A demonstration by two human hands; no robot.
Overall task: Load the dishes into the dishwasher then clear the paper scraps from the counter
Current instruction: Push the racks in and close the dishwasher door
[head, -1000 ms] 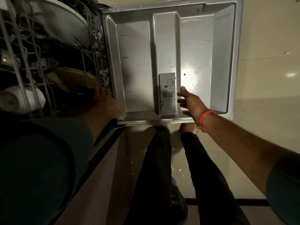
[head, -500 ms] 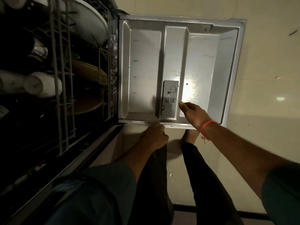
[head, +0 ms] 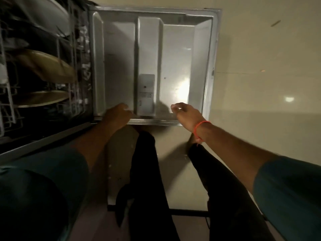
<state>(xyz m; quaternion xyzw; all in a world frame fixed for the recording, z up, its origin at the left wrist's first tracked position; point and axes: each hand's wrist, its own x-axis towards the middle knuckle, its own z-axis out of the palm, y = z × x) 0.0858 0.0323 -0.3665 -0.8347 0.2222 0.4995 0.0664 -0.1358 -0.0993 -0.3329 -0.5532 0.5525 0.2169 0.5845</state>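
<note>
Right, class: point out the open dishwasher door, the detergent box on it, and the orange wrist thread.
dishwasher door [head: 177, 54], head view, on the bare inner panel.
detergent box [head: 146, 94], head view, on the middle of its grey lid.
orange wrist thread [head: 201, 125], head view, on the band across the right wrist.

The lowered dishwasher door [head: 177, 54] lies bare across its inner panel, free to reach over. Left of it, plates [head: 46, 66] crowd the rack [head: 8, 94], blocking passage.
</note>
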